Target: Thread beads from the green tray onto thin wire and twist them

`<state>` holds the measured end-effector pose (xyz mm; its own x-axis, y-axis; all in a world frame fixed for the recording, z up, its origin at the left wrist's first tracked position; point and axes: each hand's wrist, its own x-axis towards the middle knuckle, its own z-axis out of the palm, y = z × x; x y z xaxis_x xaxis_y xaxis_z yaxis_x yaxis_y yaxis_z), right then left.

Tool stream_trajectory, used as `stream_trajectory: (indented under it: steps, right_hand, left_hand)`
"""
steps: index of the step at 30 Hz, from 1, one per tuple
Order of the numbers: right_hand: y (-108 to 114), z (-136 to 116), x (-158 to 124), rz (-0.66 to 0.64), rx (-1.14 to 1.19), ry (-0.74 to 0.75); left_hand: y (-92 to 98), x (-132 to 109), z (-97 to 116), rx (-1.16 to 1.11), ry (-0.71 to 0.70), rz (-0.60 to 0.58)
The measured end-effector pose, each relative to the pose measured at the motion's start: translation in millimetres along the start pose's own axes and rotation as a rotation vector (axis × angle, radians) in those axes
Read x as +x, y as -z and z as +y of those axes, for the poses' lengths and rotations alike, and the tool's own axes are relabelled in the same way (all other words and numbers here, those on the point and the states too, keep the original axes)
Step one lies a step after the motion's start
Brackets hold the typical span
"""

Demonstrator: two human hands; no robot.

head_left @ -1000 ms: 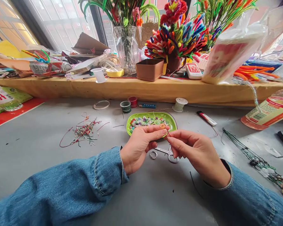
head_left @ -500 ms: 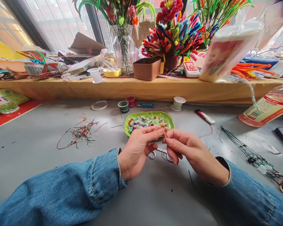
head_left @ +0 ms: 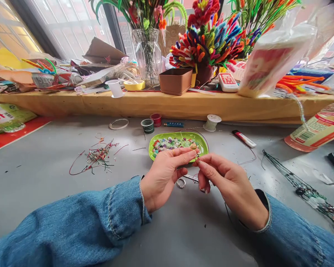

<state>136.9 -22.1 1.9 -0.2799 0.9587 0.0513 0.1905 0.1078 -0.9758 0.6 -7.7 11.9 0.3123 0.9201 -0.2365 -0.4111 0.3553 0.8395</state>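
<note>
My left hand (head_left: 167, 172) is closed in a pinch on a thin dark cord, and a small gold-coloured bead (head_left: 193, 147) shows at its fingertips. Close beside it, my right hand (head_left: 226, 181) pinches the cord (head_left: 196, 158) between thumb and forefinger. Fingers hide most of the cord's short span between the hands. Just behind them sits a green tray (head_left: 151, 154) of mixed coloured beads, its front edge partly covered. Under the hands lie scissors (head_left: 189, 177), mostly hidden, and a silver ring (head_left: 180, 183).
Thread spools (head_left: 212, 122) and a blue lighter (head_left: 173, 124) stand behind the tray. Cord scraps (head_left: 98, 155) lie left. To the right are a marker-like tube (head_left: 243, 138), knotted beaded cords (head_left: 308, 194) and a bottle (head_left: 317, 128). A cluttered ledge (head_left: 86, 107) runs along the back.
My right hand has shifted slightly down and its lower fingers have curled in. The gold-coloured bead shows more clearly at my left fingertips. The whole view has slid slightly.
</note>
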Motion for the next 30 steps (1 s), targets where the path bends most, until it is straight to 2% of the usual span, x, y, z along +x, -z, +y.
stream_trajectory:
  steps: [6, 10, 14, 18, 21, 24, 27, 30]
  right_hand:
    - [1.1, 1.4, 0.5, 0.003, -0.090, 0.035]
    - [1.8, -0.4, -1.3, -0.007, -0.285, 0.099]
    - [1.0, 0.5, -6.1, 0.014, -0.527, 0.222]
    - [3.5, 4.8, -7.2, 0.009, -0.648, 0.255]
    - [10.5, 3.0, -3.3, 0.121, -0.682, 0.257]
    - [17.5, -2.2, 2.3, 0.239, -0.629, 0.374]
    - [19.9, -3.6, 6.9, 0.150, -0.590, 0.493]
    - [20.0, 0.6, 10.2, 0.109, -0.561, 0.503]
  left_hand:
    - [1.3, 1.9, 3.2, -0.009, 0.004, 0.037]
    - [0.2, 1.2, 2.7, -0.033, 0.015, 0.031]
    - [1.1, 0.9, 0.0, -0.047, 0.021, 0.039]
    - [5.3, 2.9, 2.9, 0.046, 0.014, 0.030]
    - [8.9, 5.0, 9.2, 0.181, -0.056, 0.012]
    - [10.4, 6.1, 13.3, 0.301, -0.052, -0.048]
    - [10.3, 6.2, 13.1, 0.375, 0.025, -0.110]
    - [10.4, 5.6, 12.3, 0.390, 0.047, -0.155]
